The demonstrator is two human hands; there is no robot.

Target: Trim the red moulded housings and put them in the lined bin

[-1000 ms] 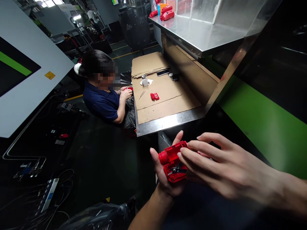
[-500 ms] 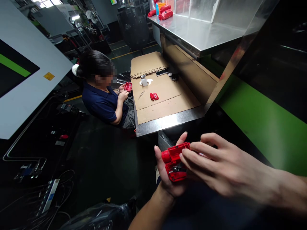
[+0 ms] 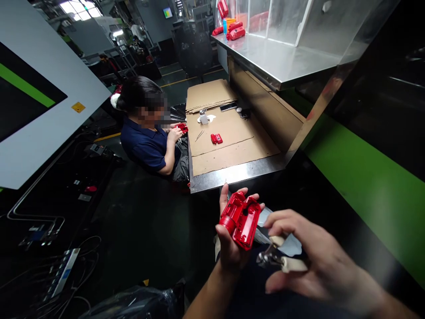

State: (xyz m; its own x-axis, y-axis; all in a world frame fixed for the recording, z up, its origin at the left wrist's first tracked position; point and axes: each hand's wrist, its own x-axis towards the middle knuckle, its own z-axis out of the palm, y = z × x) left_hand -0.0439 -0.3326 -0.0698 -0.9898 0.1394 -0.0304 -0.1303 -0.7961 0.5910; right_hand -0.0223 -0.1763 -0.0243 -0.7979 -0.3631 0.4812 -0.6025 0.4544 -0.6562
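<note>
Two halves of a red case [image 3: 241, 219] lie side by side, insides up, in our left hand [image 3: 231, 249], just off the near edge of the table [image 3: 237, 171]. Its long axis runs away from us toward the table, leaning slightly right at the far end. The ribbed neck, on the left half, points back at us, away from the table.

Our left fingers are spread and cupped round the case from below; their tips show past its far end and right side.

Our right hand [image 3: 315, 252] is farther to the right and lower, also on the near side of the table. Its thumb and forefinger stand wide apart, with nippers [image 3: 274, 258] held between them. The nippers' metal head points left, roughly along the table's near edge, and their two pale handles are spread. Head and case are near each other but apart; we cannot tell how far the cutting tips part.

On the table lies a second case [image 3: 216, 138], with tweezers [image 3: 199, 135] to its left and a phone [image 3: 228, 106] toward the back. At the table's left side a co-worker [image 3: 146, 141] sits, holding another red piece [image 3: 182, 127].
</note>
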